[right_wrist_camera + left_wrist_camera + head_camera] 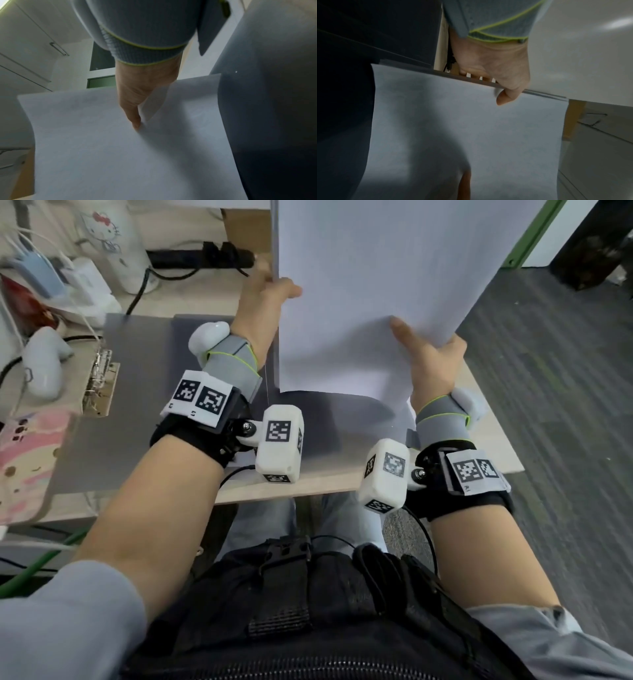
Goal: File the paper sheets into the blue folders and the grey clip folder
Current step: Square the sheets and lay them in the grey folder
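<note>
A stack of white paper sheets (pixel 373 285) is held upright above the desk, its lower edge just over the grey clip folder (pixel 137 412) that lies open and flat. My left hand (pixel 270 290) grips the stack's left edge, thumb on the front and fingers behind; the same grip shows in the left wrist view, thumb (pixel 505 97) over the paper sheets (pixel 453 135). My right hand (pixel 428 350) pinches the right edge low down, thumb (pixel 133 119) pressed on the paper sheets (pixel 102 148). The folder's metal clip (pixel 99 378) sits at its left. No blue folder is in view.
The left of the desk is crowded: a white handheld device (pixel 44 361), a pink patterned pad (pixel 27 460), a white Hello Kitty bottle (pixel 109 237), cables and a black power strip (pixel 202 258). The desk's front edge (pixel 308 487) is near my lap; grey carpet (pixel 548 405) lies to the right.
</note>
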Motion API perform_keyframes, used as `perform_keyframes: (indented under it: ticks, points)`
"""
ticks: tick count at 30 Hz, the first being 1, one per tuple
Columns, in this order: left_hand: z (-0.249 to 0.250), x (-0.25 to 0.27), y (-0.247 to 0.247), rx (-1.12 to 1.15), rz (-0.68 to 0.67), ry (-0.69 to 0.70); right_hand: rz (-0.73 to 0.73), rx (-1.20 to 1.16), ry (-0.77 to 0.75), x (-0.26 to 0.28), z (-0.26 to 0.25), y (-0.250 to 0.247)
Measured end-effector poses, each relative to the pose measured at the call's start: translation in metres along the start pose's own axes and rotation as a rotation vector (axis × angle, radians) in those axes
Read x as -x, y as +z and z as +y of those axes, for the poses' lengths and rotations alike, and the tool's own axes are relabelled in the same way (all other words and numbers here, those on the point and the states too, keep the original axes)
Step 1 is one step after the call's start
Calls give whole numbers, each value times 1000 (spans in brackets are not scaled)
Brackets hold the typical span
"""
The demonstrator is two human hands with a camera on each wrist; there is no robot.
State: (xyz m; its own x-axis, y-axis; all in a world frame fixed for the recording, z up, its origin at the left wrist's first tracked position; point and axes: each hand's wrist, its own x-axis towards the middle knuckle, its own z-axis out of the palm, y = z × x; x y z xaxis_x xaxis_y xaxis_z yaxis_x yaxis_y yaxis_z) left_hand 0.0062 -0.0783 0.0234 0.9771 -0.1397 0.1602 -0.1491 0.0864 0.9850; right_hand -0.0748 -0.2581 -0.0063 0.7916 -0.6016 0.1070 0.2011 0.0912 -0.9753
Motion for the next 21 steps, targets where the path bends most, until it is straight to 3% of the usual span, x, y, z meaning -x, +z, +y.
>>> perform_keyframes:
  ticks: [10, 17, 21]
  points:
    - [8, 2, 1, 33, 62, 31, -84, -7, 21, 0, 3, 2]
    - [9, -2, 0, 81, 116, 39, -49, -23, 12, -6, -5, 9]
    - [-7, 5, 10, 63, 169, -54, -61, -41, 40, -1, 4, 9]
